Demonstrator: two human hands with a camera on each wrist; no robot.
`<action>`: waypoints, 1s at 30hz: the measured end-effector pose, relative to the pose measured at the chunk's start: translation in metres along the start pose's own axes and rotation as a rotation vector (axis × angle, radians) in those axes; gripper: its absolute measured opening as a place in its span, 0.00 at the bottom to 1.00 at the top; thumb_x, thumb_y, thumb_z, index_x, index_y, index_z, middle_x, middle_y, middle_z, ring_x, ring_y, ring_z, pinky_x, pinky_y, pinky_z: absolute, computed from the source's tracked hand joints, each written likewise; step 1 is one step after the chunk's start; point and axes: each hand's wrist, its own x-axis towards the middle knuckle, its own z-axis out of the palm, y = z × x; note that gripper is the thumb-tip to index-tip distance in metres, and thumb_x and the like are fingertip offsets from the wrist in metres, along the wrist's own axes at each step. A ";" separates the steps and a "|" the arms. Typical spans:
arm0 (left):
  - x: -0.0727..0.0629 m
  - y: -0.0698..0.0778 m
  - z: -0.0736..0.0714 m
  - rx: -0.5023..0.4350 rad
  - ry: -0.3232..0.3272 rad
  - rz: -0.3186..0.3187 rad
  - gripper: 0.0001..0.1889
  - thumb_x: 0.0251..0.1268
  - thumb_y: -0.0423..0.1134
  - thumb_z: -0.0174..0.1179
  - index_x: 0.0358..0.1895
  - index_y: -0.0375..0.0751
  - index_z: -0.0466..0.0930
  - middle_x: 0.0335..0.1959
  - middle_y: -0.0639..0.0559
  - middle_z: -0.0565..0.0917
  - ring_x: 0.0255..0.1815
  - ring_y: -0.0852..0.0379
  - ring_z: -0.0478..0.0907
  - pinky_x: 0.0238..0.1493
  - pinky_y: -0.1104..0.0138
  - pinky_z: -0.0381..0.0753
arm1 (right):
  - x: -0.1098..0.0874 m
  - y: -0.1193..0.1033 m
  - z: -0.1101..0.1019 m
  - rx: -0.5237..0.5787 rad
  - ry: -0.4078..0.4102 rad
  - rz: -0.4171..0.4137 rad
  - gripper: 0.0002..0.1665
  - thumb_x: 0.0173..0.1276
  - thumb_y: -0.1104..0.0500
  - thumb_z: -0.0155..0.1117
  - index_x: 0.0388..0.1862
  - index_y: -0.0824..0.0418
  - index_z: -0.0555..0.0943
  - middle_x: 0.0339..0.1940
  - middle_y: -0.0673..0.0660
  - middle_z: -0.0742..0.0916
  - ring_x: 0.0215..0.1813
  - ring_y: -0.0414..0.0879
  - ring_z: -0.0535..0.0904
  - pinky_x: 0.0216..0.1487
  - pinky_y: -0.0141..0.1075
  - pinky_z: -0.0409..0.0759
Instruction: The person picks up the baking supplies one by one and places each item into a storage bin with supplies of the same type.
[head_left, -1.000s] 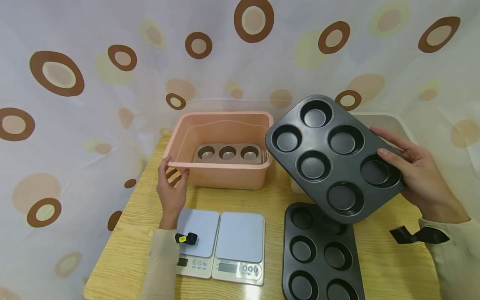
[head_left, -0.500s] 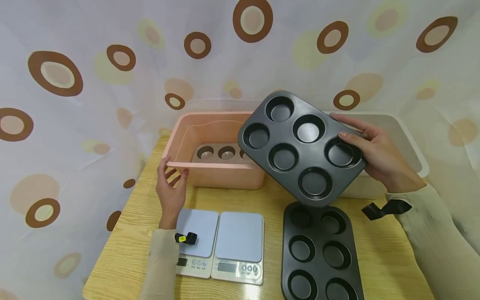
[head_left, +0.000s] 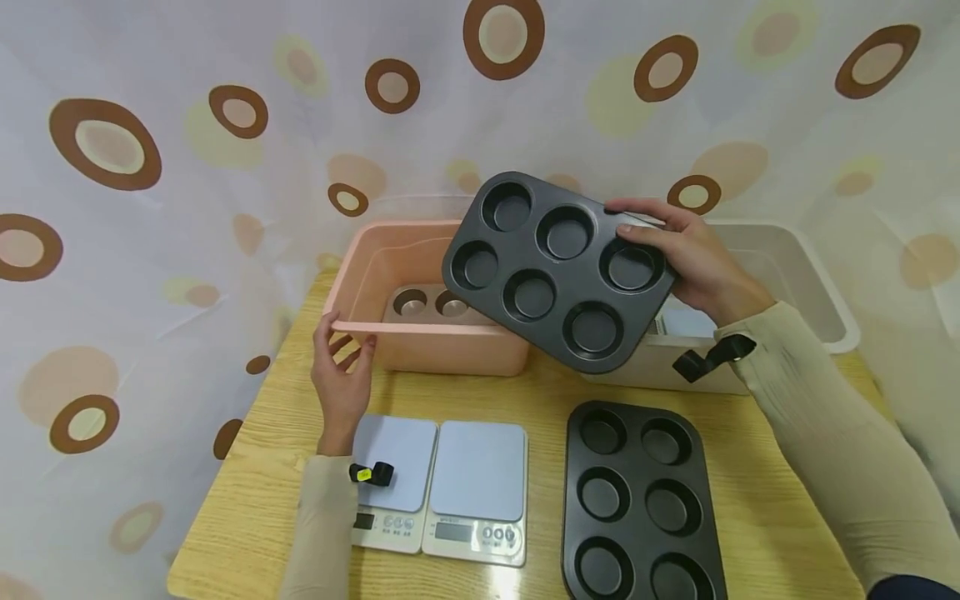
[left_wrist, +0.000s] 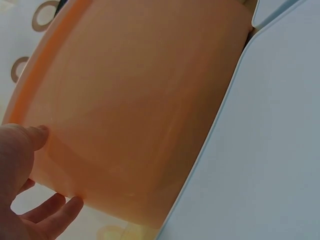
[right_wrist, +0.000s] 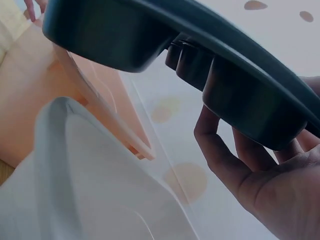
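My right hand [head_left: 697, 262] grips a dark six-cup muffin tin [head_left: 558, 271] by its right end, thumb on top and fingers underneath. The tin is tilted in the air, overlapping the right part of a pink plastic bin [head_left: 427, 350] in the head view. From the right wrist, the undersides of its cups [right_wrist: 255, 105] show above my fingers. My left hand [head_left: 342, 383] holds the bin's front left corner, its thumb [left_wrist: 37, 136] against the outer wall. Inside the bin lies a lighter muffin tin [head_left: 427, 308], its right part hidden by the dark one.
A second dark muffin tin [head_left: 637, 500] lies on the wooden table [head_left: 247, 517]. Two kitchen scales [head_left: 393, 462] stand side by side left of it. A whitish bin [head_left: 787, 283] with a pale flat item [head_left: 686, 323] inside is at the back right. Patterned cloth hangs behind.
My right hand has carried the dark muffin tin leftward and slightly up, from over the whitish bin's side toward the pink bin. My left hand stays at the pink bin's corner.
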 end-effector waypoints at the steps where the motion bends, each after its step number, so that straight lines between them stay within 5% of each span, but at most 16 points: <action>1: 0.000 0.000 0.000 0.003 0.000 0.004 0.31 0.73 0.25 0.68 0.76 0.27 0.69 0.73 0.27 0.76 0.62 0.27 0.84 0.55 0.65 0.91 | 0.004 0.000 0.001 0.003 0.000 0.006 0.18 0.80 0.66 0.67 0.62 0.51 0.90 0.50 0.53 0.92 0.38 0.45 0.95 0.36 0.36 0.93; 4: 0.001 0.000 -0.001 0.005 0.000 0.006 0.31 0.73 0.25 0.69 0.76 0.27 0.69 0.72 0.26 0.76 0.61 0.28 0.84 0.56 0.54 0.92 | 0.016 0.002 0.006 0.000 0.005 0.023 0.16 0.79 0.66 0.68 0.59 0.51 0.91 0.47 0.54 0.93 0.37 0.45 0.95 0.34 0.36 0.92; 10: 0.001 -0.014 0.002 -0.020 0.005 -0.007 0.32 0.72 0.23 0.68 0.77 0.27 0.69 0.72 0.22 0.75 0.61 0.25 0.83 0.52 0.78 0.86 | 0.038 0.008 0.017 -0.032 0.007 0.060 0.15 0.80 0.65 0.67 0.57 0.49 0.92 0.42 0.53 0.95 0.35 0.45 0.95 0.33 0.35 0.92; 17: 0.005 -0.044 0.002 0.027 0.000 -0.014 0.34 0.74 0.31 0.71 0.80 0.41 0.69 0.75 0.36 0.77 0.63 0.35 0.85 0.56 0.41 0.89 | 0.067 0.010 0.034 -0.100 -0.001 0.050 0.15 0.79 0.60 0.70 0.61 0.50 0.91 0.50 0.49 0.94 0.38 0.43 0.95 0.38 0.33 0.92; 22: 0.006 -0.048 -0.001 0.032 -0.029 -0.030 0.34 0.75 0.36 0.71 0.80 0.47 0.69 0.77 0.42 0.76 0.65 0.40 0.84 0.59 0.43 0.89 | 0.085 0.011 0.047 -0.119 -0.003 0.055 0.19 0.79 0.59 0.71 0.65 0.51 0.89 0.51 0.48 0.93 0.39 0.41 0.94 0.39 0.32 0.92; 30: 0.006 -0.045 0.003 -0.009 -0.011 -0.029 0.33 0.74 0.28 0.69 0.78 0.36 0.69 0.76 0.32 0.74 0.64 0.30 0.83 0.58 0.35 0.87 | 0.109 0.024 0.065 -0.179 -0.020 0.034 0.18 0.82 0.60 0.67 0.67 0.51 0.88 0.49 0.49 0.93 0.39 0.41 0.93 0.39 0.31 0.91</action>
